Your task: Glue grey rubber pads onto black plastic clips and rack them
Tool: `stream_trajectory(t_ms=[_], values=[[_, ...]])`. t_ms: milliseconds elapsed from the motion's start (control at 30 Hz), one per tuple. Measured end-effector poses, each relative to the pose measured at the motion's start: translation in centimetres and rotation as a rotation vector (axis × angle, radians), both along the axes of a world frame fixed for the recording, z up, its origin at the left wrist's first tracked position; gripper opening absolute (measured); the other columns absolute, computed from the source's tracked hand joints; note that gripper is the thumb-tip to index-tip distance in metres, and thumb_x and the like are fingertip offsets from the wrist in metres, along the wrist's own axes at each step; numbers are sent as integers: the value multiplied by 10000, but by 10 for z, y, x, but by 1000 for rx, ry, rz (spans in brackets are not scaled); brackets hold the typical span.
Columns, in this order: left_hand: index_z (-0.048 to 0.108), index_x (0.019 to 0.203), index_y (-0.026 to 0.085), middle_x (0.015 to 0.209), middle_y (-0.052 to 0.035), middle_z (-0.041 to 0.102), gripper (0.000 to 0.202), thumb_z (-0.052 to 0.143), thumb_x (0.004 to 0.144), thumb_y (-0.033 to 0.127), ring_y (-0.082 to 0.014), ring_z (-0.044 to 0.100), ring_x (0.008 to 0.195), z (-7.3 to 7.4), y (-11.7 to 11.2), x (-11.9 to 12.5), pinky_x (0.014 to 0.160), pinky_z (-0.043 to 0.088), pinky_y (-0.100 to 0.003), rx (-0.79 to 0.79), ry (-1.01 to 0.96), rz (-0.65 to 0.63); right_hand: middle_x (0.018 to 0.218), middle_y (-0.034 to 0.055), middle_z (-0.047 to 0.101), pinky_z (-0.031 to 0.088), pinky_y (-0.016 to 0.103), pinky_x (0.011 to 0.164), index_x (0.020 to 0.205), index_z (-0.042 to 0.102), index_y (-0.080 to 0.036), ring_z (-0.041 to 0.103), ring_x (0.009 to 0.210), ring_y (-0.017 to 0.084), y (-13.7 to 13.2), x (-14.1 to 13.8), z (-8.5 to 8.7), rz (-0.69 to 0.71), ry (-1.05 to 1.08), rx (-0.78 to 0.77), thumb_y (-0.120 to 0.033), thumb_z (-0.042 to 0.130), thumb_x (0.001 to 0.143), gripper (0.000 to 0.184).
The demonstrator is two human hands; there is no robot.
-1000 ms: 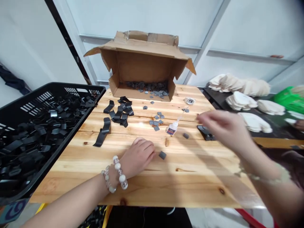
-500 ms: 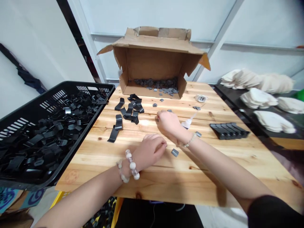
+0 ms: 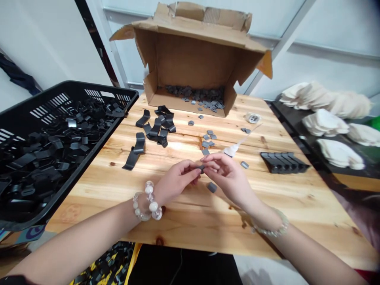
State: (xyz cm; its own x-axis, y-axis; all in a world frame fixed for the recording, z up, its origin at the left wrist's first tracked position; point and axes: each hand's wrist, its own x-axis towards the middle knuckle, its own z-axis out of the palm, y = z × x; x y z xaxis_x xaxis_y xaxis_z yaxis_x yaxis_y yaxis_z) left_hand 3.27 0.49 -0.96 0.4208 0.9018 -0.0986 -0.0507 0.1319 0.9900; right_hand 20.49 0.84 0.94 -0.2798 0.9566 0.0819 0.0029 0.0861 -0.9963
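Our left hand [image 3: 174, 180] and right hand [image 3: 230, 176] pinch one small grey piece [image 3: 201, 168], each grip nearly closed on it, over the desk [image 3: 190, 223], left of the white bottle [image 3: 231, 150] and nearer us

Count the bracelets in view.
3: a chunky-beaded bracelet and a finer-beaded bracelet just behind the left hand, and a pale bracelet just behind the right hand. None seems hidden.
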Motion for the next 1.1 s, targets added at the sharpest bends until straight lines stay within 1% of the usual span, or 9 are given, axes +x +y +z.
stream_trajectory(t_ms=[200,367,500,600,700,767,833,967,1100], values=[[529,761,170,652,32,527,239,557,858,387,-104,477,598,-1,-5,4,570,366,-233,58,216,-9,886,20,589,529,277,727,915,546,-226,618,797,129,-5,9,-14,-47,-53,-14,-235,698,737,234],[554,882,180,839,1,584,107,532,862,284,-127,537,745,0,-10,6,691,439,-251,144,277,28,873,20,623,514,274,730,917,568,-214,618,790,128,-10,9,-22,-2,-96,-61,-220,657,768,174],[559,927,193,897,-16,623,120,511,888,296,-149,585,813,1,-10,4,739,479,-274,205,387,-4,864,31,643,507,292,737,904,595,-206,613,800,147,-10,8,-18,44,-106,-106,-265,647,770,156],[588,977,198,953,-36,657,167,483,915,312,-185,600,906,8,-1,-7,828,470,-332,449,651,11,814,30,633,475,268,645,894,615,-199,583,737,140,-9,11,-15,56,-144,-145,-310,641,780,161],[597,1054,191,1090,-94,647,228,478,913,323,-285,555,1074,18,14,-31,959,385,-474,731,1139,221,767,15,603,404,239,548,864,597,-202,532,636,112,-7,14,-13,37,-149,-155,-328,623,797,145],[565,1145,134,1189,-188,593,349,488,892,362,-379,518,1124,22,24,-50,931,382,-534,717,1474,401,776,14,596,398,238,558,854,583,-203,537,649,110,-6,16,-13,37,-109,-159,-312,629,792,133],[547,1159,72,1179,-260,578,431,484,877,392,-431,521,1114,24,32,-66,912,383,-557,621,1695,527,785,12,585,402,235,584,831,584,-195,541,685,110,-4,16,-13,53,-58,-170,-293,651,772,132],[517,1189,57,982,-237,677,437,408,890,356,-402,623,995,20,43,-83,903,404,-525,391,1773,441,741,-8,552,367,223,564,774,572,-176,499,651,87,-2,15,-13,92,-10,-243,-297,693,730,178],[514,1210,56,932,-220,703,419,378,872,263,-374,654,969,21,49,-86,920,409,-502,376,1736,396,687,-34,523,375,230,569,748,488,-190,502,625,91,-1,16,-13,88,-5,-283,-249,695,689,223]])
